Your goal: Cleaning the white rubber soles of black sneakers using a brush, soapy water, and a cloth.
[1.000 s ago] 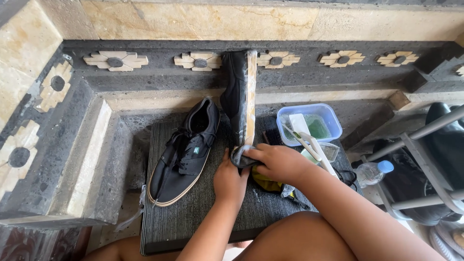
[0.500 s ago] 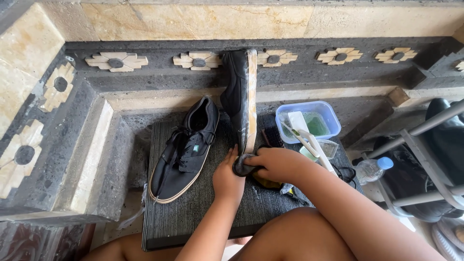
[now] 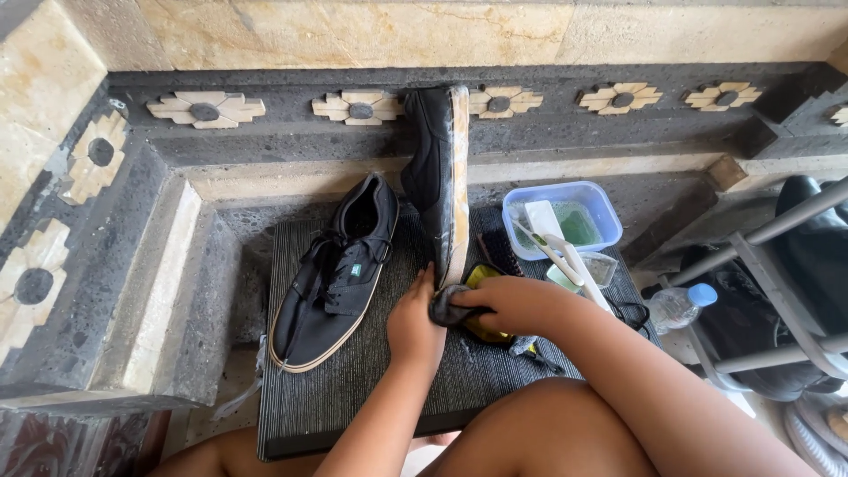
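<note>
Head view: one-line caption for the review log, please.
Left hand steadies an upright black shoe while the right hand presses a dark cloth at its sole; second shoe lies alongside.

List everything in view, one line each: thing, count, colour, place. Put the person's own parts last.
Shoe on its side: one, black with pale sole, standing on edge against the stone ledge.
Flat shoe: one, black with tan sole edge, lying on the mat, left.
Mat: one, dark ribbed, under both shoes.
Tub: one, blue plastic, greenish liquid inside, right of the shoes.
Brush: one, white, leaning in the tub.
Cloth: one, dark grey, at the upright shoe's lower end.
Bottle: one, clear with blue cap, far right.
Stone wall: dark, with pale flower tiles.
Left hand: steadies the sole.
Right hand: grips the cloth.
</note>
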